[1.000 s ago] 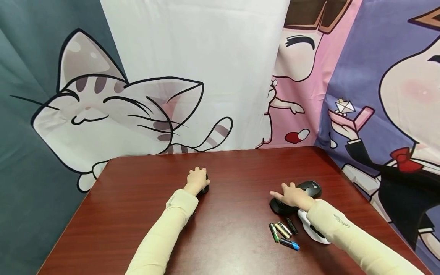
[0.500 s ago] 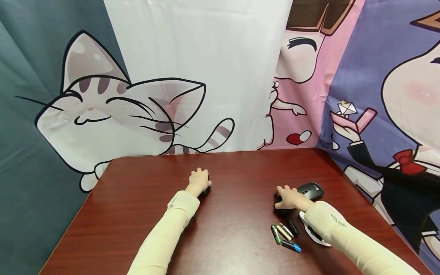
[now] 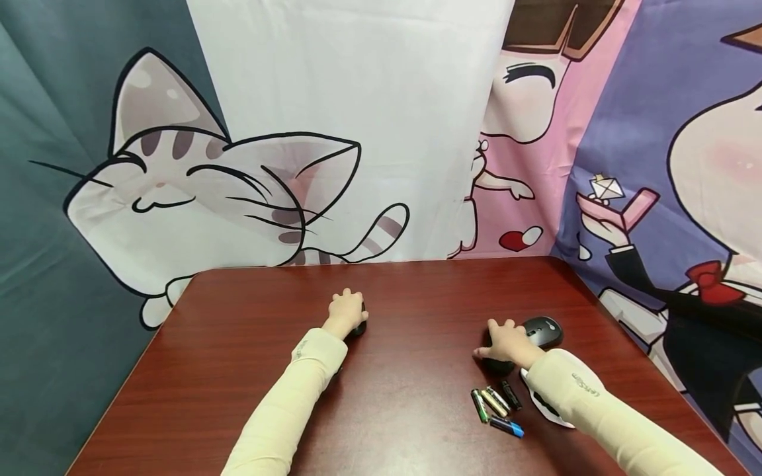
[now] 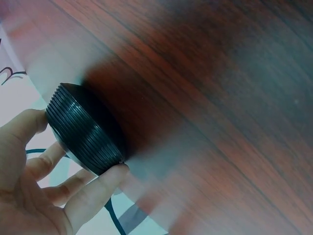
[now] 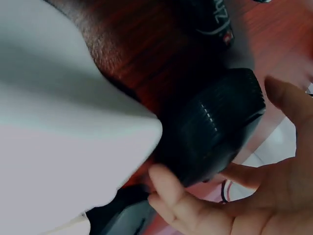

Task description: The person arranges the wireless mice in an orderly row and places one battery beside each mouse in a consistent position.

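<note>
My left hand grips a thick black disc with a ribbed side, fingertips on its rim; it stands on edge close to the table in the left wrist view. At the right, my right hand has its fingers around a black computer mouse. One digit stands slightly off the mouse's corner there; other fingers lie along its opposite side. The hand hides much of this mouse in the head view. A second, dark grey mouse lies just beyond the right wrist.
Several batteries lie together in front of the right hand, one blue-ended battery set crosswise. A white mouse-shaped thing is partly under the right sleeve. The reddish wooden table meets a cartoon-printed curtain at its back edge.
My right hand, first spread over the black mouse, drew its fingers in around it, then one digit spread outward again. That mouse has shifted slightly right. The left hand keeps its grip in place.
</note>
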The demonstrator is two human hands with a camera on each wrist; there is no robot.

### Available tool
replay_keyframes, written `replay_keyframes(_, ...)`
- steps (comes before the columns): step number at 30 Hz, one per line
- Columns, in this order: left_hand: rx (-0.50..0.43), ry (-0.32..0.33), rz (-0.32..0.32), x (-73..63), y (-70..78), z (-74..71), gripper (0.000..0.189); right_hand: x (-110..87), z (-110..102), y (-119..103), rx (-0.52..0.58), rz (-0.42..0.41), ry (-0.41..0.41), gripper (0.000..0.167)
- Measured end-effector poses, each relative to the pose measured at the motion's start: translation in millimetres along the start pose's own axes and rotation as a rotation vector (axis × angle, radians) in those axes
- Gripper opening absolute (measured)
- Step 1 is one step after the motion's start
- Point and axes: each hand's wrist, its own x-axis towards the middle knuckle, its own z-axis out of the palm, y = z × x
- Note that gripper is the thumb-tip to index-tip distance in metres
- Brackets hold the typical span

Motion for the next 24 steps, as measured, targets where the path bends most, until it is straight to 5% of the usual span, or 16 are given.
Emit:
replay_keyframes(6, 0.017, 0.0, 0.016, 0.6, -1.0, 0.8, 0.03, 3.0, -2.3, 5.0, 0.051, 0.024, -0.076, 0.082)
replay_keyframes(12, -0.003, -0.01, 0.007, 1.2, -2.5, 0.2, 0.03, 8.3, -8.3, 6.4, 0.087, -0.014, -0.057, 0.082)
replay_keyframes(24, 0.015, -0.005, 0.012, 1.8, -3.0, -0.9, 0.033, 31.3, -24.3, -31.0, 0.09, -0.128, 0.001, 0.074)
